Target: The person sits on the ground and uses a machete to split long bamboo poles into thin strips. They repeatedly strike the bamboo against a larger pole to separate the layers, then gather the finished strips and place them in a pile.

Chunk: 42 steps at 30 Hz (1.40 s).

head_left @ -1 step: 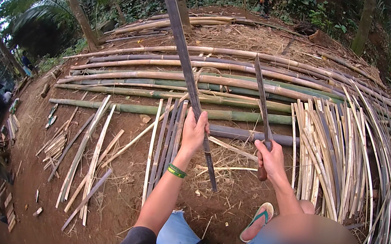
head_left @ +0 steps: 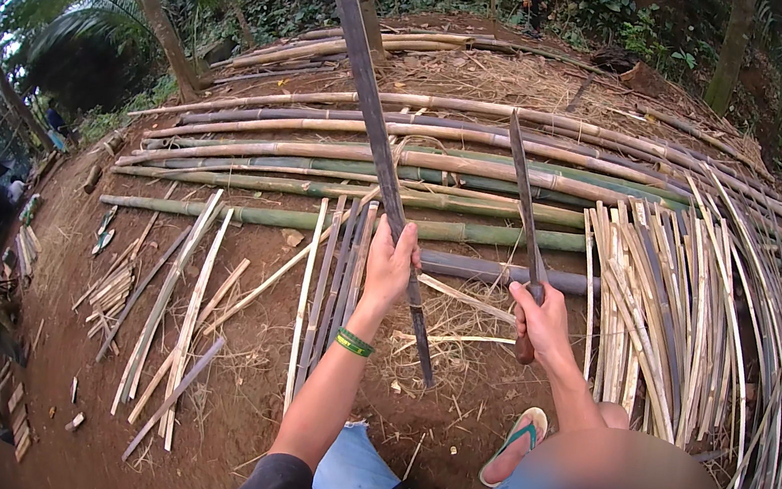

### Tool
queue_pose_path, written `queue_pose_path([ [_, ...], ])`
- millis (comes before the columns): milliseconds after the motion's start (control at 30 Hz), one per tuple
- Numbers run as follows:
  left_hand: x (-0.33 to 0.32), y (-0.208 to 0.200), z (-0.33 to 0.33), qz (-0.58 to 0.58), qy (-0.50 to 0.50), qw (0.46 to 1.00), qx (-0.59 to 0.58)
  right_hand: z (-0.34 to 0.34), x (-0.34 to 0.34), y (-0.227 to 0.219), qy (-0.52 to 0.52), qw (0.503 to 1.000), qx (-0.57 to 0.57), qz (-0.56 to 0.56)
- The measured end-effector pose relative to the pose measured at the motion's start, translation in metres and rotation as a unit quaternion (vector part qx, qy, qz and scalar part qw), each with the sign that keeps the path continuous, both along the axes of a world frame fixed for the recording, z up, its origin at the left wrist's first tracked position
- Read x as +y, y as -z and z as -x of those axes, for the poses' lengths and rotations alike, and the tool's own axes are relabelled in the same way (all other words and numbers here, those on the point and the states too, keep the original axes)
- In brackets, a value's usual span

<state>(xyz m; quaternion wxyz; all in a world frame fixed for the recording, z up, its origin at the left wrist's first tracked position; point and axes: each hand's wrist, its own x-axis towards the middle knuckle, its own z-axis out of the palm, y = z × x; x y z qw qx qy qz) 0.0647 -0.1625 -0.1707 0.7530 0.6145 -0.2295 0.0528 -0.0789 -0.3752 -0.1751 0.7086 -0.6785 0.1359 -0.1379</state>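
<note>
My left hand (head_left: 389, 273) is closed round a long, dark bamboo strip (head_left: 367, 104), which slants from the upper left down to a lower end near the ground. In my right hand (head_left: 543, 323) is a machete (head_left: 526, 189), gripped by its dark brown handle, with the blade pointing up and away. Blade and strip are apart, side by side. Beyond both hands lies a thick dark bamboo pole (head_left: 478, 269). Several dark split strips (head_left: 333, 281) lie just left of my left wrist.
Long bamboo poles (head_left: 313, 222) lie crosswise ahead. To the right is a large heap of pale split strips (head_left: 634, 311); loose strips (head_left: 162, 301) lie at the left. My sandalled foot (head_left: 514, 447) rests on brown soil. Trees (head_left: 156, 2) stand behind.
</note>
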Motion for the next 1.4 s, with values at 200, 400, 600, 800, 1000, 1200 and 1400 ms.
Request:
queue_pose_path([
  [200, 0.007, -0.008, 0.000, 0.004, -0.007, 1.000, 0.017, -0.004, 0.008, 0.005, -0.010, 0.998, -0.012, 0.062],
  [400, 0.006, -0.010, 0.004, -0.003, 0.028, 0.999, 0.044, -0.006, 0.014, 0.005, -0.004, 0.995, -0.033, 0.099],
  [600, -0.010, -0.018, 0.012, 0.049, 0.112, 0.988, 0.091, -0.004, 0.011, 0.001, 0.010, 0.988, -0.084, 0.127],
  [800, -0.023, -0.039, 0.004, 0.126, 0.208, 0.962, 0.121, -0.005, 0.022, 0.004, 0.000, 0.994, -0.080, 0.077],
  [1000, -0.038, -0.045, -0.005, 0.181, 0.168, 0.961, 0.124, -0.005, 0.048, 0.024, -0.028, 0.997, -0.066, 0.019],
  [1200, -0.042, -0.046, -0.014, 0.180, 0.132, 0.967, 0.125, -0.006, 0.055, 0.032, -0.037, 0.995, -0.043, -0.077],
  [1400, -0.054, -0.049, -0.019, 0.143, 0.142, 0.970, 0.135, -0.006, 0.052, 0.034, -0.039, 0.991, -0.069, -0.107],
])
